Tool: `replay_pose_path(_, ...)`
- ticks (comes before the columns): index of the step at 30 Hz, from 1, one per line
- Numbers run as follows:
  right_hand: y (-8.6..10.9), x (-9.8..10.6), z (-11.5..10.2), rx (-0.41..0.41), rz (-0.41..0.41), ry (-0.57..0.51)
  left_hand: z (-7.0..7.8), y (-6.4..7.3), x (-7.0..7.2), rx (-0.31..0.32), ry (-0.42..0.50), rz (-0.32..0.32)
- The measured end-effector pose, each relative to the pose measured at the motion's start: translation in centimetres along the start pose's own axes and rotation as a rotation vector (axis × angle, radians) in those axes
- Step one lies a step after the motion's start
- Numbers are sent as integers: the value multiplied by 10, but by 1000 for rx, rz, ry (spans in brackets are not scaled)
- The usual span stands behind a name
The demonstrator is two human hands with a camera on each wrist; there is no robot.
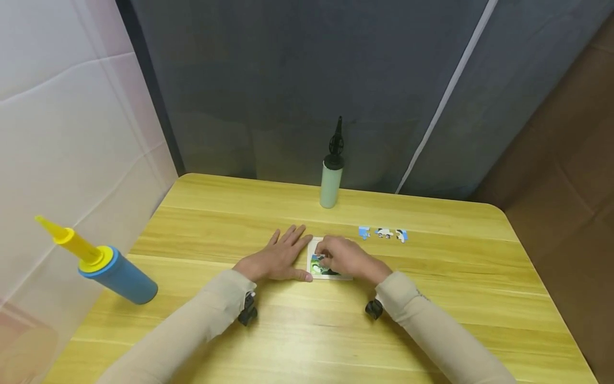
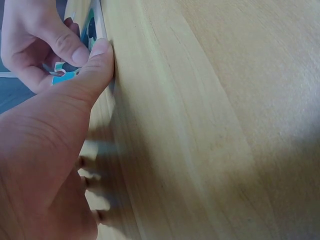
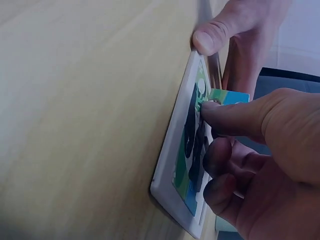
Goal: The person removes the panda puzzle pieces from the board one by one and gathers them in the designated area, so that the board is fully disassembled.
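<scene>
A small white-framed jigsaw puzzle [image 1: 331,277] lies on the table, its lower part filled with green, blue and black-and-white pieces. My left hand [image 1: 278,260] rests beside it, fingers spread on the tabletop and thumb at the frame's near left corner. Over the frame, my right hand [image 1: 349,257] pinches a jigsaw piece [image 3: 234,96] between thumb and fingers. That piece, blue with some green, stands tilted up from the picture in the right wrist view. My right fingertips are close against the assembled part and hide some of it in the head view.
Three loose jigsaw pieces, a blue one [image 1: 364,232], a whitish one [image 1: 384,233] and a blue-and-white one [image 1: 401,235], lie right of the frame. A pale green pump [image 1: 329,186] stands at the back; a blue pump with yellow nozzle [image 1: 127,282] is at left.
</scene>
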State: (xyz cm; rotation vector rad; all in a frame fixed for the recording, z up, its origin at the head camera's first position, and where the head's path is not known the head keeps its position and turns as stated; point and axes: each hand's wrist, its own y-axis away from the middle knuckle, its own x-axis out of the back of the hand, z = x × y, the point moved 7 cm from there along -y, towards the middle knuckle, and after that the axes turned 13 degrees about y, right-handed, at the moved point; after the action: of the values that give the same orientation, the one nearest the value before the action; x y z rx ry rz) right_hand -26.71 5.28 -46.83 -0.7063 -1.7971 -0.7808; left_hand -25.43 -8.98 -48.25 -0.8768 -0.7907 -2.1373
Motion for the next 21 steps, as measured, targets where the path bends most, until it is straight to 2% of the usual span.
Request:
replay_pose_path(7,7,8,-2,64,22,1,0,2,0,-8,-10,2)
replay_pose_path(12,21,17,11,68,1,-3,2,1,-1,-16,-14,10)
replay_pose_path(15,30,26,27,22,42,-12,2,1,-1,-11,-14,14)
replay_pose_path(21,48,45,67,-180,214,-77,2,2,0,-10,-7,13)
